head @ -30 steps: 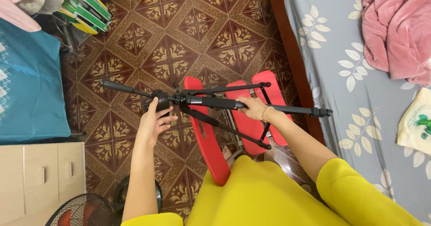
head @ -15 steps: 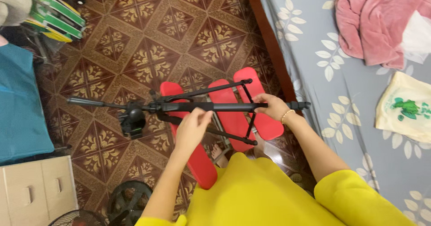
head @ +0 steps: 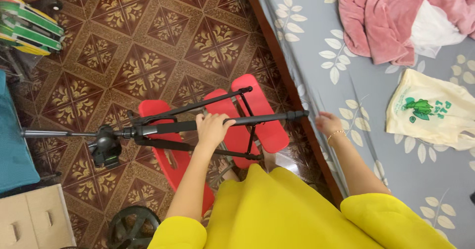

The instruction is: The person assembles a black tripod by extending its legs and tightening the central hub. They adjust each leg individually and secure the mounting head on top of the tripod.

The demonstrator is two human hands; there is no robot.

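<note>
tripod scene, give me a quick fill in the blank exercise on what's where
1. The left hand grips a leg of the black ____, which is held sideways over the red stool.
2. The right hand hovers by the edge of the bed, holding ____.
3. On the bed, the crumpled blanket is ____ in colour.
4. The person's sleeves are ____.

Missing words: tripod; nothing; pink; yellow
</note>
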